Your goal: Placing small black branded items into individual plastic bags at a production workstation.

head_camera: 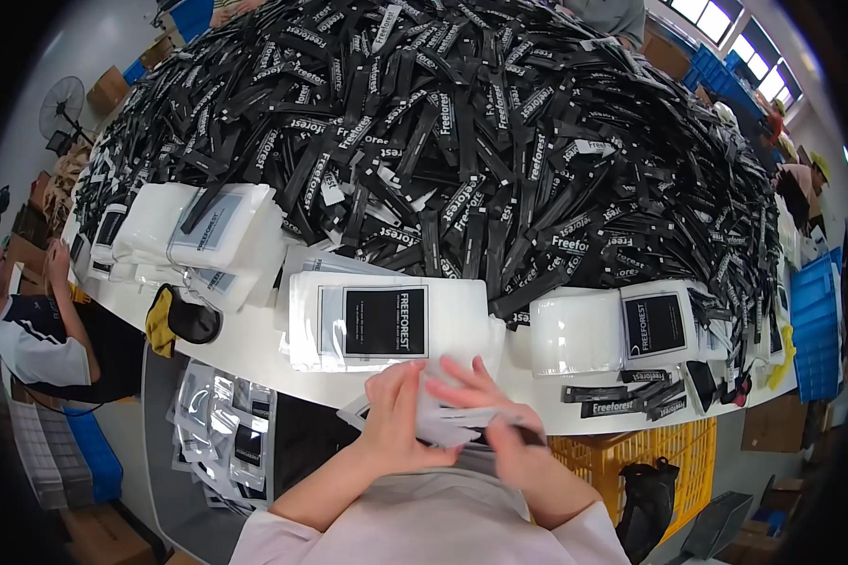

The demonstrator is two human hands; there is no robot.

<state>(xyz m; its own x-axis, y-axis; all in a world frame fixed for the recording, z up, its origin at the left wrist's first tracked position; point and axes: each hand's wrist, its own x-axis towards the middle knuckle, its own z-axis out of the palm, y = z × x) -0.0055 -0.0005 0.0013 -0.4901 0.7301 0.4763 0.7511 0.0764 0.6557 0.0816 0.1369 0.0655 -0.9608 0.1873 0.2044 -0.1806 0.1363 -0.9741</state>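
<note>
My left hand [399, 420] grips the left side of a white plastic pouch [442, 424] at the table's near edge. My right hand [512, 438], blurred, is at the pouch's right side with several thin sachets that look white and black; its exact hold is hard to make out. Just beyond my hands lies a stack of printed white pouches [459, 318] with black panels. More pouch stacks lie to the left [148, 219] and to the right [576, 332]. A huge heap of black stick sachets [459, 141] covers the table behind them.
A grey bin [157, 452] of packed pouches stands below left, and a yellow plastic crate [699, 459] below right. Loose sachets [611, 407] and a black-and-yellow item [161, 321] lie on the white table [254, 353]. A co-worker [42, 339] is at the left; other people are around the table.
</note>
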